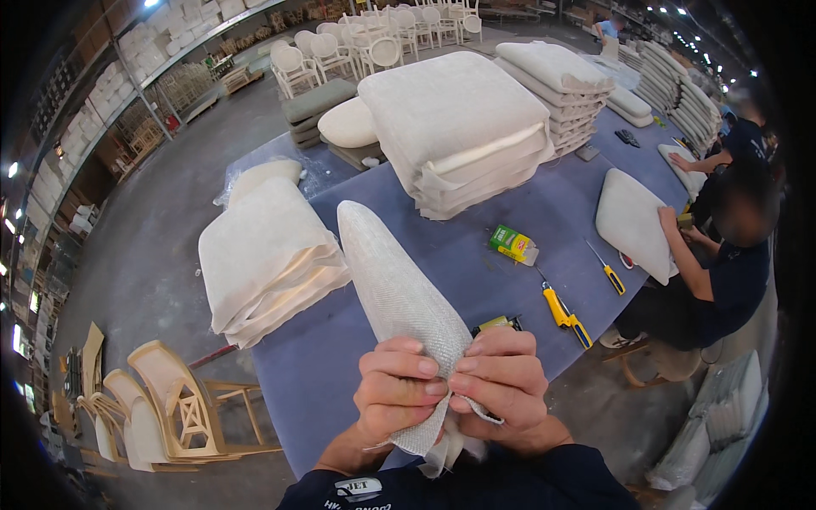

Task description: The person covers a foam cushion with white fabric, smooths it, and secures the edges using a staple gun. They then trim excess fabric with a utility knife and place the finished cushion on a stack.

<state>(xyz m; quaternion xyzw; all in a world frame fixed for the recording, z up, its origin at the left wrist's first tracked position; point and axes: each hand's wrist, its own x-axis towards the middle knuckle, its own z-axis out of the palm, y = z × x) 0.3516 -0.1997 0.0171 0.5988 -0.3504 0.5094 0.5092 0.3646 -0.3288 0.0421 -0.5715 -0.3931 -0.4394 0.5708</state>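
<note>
A light grey woven seat cushion (395, 276) stands on edge in front of me, pointing away over the blue-covered table. My left hand (399, 387) pinches the fabric at its near corner from the left. Close against it, my right hand (501, 382) pinches the same corner from the right, fingertips almost meeting. Loose fabric edges and a bit of pale padding hang below the fingers. Just beyond my right hand lies a tool (497, 324), mostly hidden by the hand. Two yellow-handled screwdrivers (608, 272) and another yellow-handled tool (565, 314) rest to the right.
A green and yellow box (513, 245) sits mid-table. Stacked cushion covers (263, 255) stand left, with a taller cushion stack (459, 127) behind. At the right, a co-worker (722, 246) handles another cushion (633, 225). Wooden chairs (174, 399) stand on the floor at left.
</note>
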